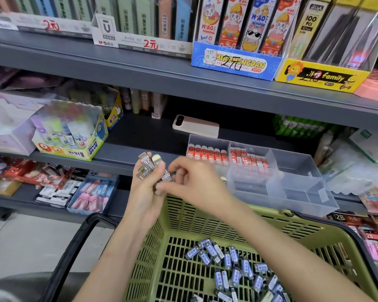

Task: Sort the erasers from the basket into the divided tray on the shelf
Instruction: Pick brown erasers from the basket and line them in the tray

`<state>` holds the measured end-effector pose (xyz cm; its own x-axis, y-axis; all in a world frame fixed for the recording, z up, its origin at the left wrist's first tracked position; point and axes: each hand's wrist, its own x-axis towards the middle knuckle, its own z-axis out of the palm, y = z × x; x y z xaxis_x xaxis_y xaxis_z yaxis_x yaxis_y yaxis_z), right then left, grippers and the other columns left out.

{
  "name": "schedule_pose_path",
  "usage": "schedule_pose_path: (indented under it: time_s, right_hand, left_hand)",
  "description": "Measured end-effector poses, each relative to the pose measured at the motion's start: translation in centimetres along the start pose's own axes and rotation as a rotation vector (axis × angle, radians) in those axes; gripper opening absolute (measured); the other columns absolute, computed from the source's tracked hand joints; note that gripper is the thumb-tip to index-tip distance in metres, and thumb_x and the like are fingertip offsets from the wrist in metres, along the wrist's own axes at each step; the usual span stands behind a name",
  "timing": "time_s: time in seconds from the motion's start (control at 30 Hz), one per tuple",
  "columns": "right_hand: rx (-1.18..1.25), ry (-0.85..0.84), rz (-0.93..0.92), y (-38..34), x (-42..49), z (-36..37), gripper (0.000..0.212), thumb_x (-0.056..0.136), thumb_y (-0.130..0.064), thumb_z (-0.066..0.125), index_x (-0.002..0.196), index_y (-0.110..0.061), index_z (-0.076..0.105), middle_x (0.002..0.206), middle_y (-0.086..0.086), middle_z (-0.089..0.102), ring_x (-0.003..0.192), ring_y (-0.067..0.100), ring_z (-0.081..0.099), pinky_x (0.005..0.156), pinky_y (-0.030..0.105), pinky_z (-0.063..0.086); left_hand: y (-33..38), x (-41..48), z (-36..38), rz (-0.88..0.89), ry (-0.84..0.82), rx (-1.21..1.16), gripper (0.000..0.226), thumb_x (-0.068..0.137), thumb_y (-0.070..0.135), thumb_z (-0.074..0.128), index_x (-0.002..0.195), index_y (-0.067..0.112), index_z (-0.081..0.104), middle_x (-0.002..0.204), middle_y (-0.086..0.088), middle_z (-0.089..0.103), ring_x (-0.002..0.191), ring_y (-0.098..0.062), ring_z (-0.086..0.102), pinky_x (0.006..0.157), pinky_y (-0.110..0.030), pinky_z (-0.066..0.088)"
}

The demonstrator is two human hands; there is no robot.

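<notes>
1. Several grey-sleeved erasers [146,164] fan out of the left hand [144,192] at centre-left of the frame. Its fingers are curled round the bunch. The stack looks loose, with the top pieces poking past the fingertips. The hand hovers near the far-left corner of the basket [183,214], so if the clutch slackens, some erasers could miss the basket and fall to the floor at lower left.
2. Just to the right, the right hand [196,182] pinches a single eraser [166,177] at the edge of that bunch, between thumb and fingertips. Pulling it free at an angle may drag its neighbours out as well.
3. Lower centre, a heap of blue-sleeved erasers [238,264] lies on the basket floor. With two sleeve colours in play, a hurried drop could mix the kinds in one compartment.
4. Centre-right, the clear divided tray [303,192] sits at the front edge of the shelf [140,136], and may overhang it slightly. Red erasers [207,152] fill its two rear sections, while the nearer sections look bare. Its see-through dividers are easy to misjudge. A wrist that clips the near wall could shove or tip the tray towards the basket.
</notes>
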<state>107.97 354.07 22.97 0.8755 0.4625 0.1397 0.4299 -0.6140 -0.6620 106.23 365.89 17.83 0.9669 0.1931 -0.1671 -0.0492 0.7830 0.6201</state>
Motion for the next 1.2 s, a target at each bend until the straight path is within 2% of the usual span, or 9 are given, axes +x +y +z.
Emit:
schedule_pose_path:
  time_s: [0.17, 0.37, 0.53, 0.7, 0.77, 0.87, 1.03, 1.1, 1.2]
  right_hand:
    - [-0.061, 0.088, 0.022, -0.1, 0.1, 0.9, 0.01, 0.08, -0.028, 0.066, 0.083, -0.023, 0.058, 0.058, -0.009, 0.055, 0.058, 0.003, 0.053, 0.059, 0.023, 0.045]
    - [0.214, 0.164, 0.329, 2.8, 0.1, -3.7, 0.012, 0.072, -0.022, 0.072, 0.062, -0.021, 0.066, 0.053, -0.008, 0.061, 0.045, -0.001, 0.049, 0.043, 0.015, 0.037]
    - [-0.32, -0.039, 0.45, 5.3, 0.5, -5.6, 0.036, 0.072, -0.035, 0.068, 0.072, 0.001, 0.07, 0.073, 0.014, 0.069, 0.072, 0.021, 0.066, 0.067, 0.036, 0.056]
    - [-0.555, -0.145, 0.385, 4.3, 1.8, -3.9, 0.043, 0.079, -0.039, 0.064, 0.052, -0.015, 0.04, 0.054, -0.003, 0.038, 0.053, 0.015, 0.043, 0.048, 0.024, 0.034]
    - [-0.541, -0.261, 0.394, 4.2, 2.2, -3.9, 0.048, 0.081, -0.045, 0.063, 0.052, -0.016, 0.037, 0.051, -0.004, 0.035, 0.049, 0.014, 0.038, 0.05, 0.025, 0.035]
    - [-0.471, -0.385, 0.372, 4.3, 2.7, -4.9, 0.045, 0.087, -0.045, 0.057, 0.063, -0.007, 0.057, 0.061, 0.003, 0.054, 0.059, 0.019, 0.052, 0.063, 0.031, 0.045]
    - [-0.538, -0.302, 0.221, 4.8, 3.3, -4.7, 0.02, 0.09, -0.011, 0.051, 0.095, -0.004, 0.069, 0.088, 0.007, 0.066, 0.08, 0.021, 0.061, 0.075, 0.034, 0.05]
    - [-0.64, -0.298, 0.197, 5.2, 3.4, -4.2, 0.023, 0.088, -0.015, 0.056, 0.107, -0.007, 0.066, 0.111, 0.009, 0.064, 0.101, 0.026, 0.059, 0.088, 0.037, 0.049]
    - [-0.791, -0.326, 0.18, 5.5, 3.2, -3.9, 0.033, 0.085, -0.028, 0.064, 0.112, -0.009, 0.062, 0.113, 0.01, 0.06, 0.107, 0.028, 0.055, 0.086, 0.036, 0.045]
  left_hand:
    - [-0.2, 0.0, -0.3, 0.012, -0.006, 0.019, 0.044, 0.07, 0.015, 0.068, 0.112, 0.019, 0.055, 0.08, -0.001, 0.062, 0.07, -0.011, 0.065, 0.061, -0.024, 0.055]
    - [-0.7, 0.3, -0.4, -0.042, 0.036, -0.013, 0.044, 0.07, 0.008, 0.066, 0.112, 0.018, 0.058, 0.08, -0.004, 0.066, 0.07, -0.015, 0.069, 0.061, -0.031, 0.056]
    - [-0.6, 0.7, -0.6, -0.054, 0.066, -0.043, 0.04, 0.068, 0.006, 0.066, 0.106, 0.018, 0.061, 0.077, -0.004, 0.065, 0.067, -0.016, 0.069, 0.059, -0.03, 0.056]
    - [-0.6, 0.7, -0.8, -0.059, 0.05, -0.027, 0.04, 0.068, 0.007, 0.066, 0.106, 0.018, 0.061, 0.077, -0.004, 0.066, 0.068, -0.016, 0.069, 0.06, -0.03, 0.056]
    - [-0.6, 0.7, -0.8, -0.061, 0.048, -0.018, 0.039, 0.069, 0.007, 0.066, 0.106, 0.019, 0.062, 0.079, -0.004, 0.065, 0.069, -0.016, 0.069, 0.061, -0.03, 0.056]
    - [-0.6, 0.7, -0.8, -0.063, 0.046, -0.016, 0.039, 0.069, 0.007, 0.066, 0.105, 0.02, 0.061, 0.08, -0.005, 0.064, 0.07, -0.015, 0.069, 0.061, -0.03, 0.056]
    - [-0.6, 0.7, -0.8, -0.062, 0.045, -0.003, 0.038, 0.07, 0.007, 0.065, 0.105, 0.02, 0.061, 0.082, -0.005, 0.063, 0.069, -0.015, 0.069, 0.061, -0.029, 0.055]
    - [-0.6, 0.7, -0.8, -0.058, 0.043, 0.006, 0.037, 0.071, 0.007, 0.065, 0.106, 0.02, 0.061, 0.083, -0.005, 0.062, 0.069, -0.015, 0.069, 0.061, -0.029, 0.055]
    - [-0.6, 0.6, -0.8, -0.052, 0.039, 0.014, 0.039, 0.07, 0.008, 0.065, 0.107, 0.019, 0.06, 0.079, -0.004, 0.064, 0.069, -0.015, 0.068, 0.06, -0.029, 0.055]
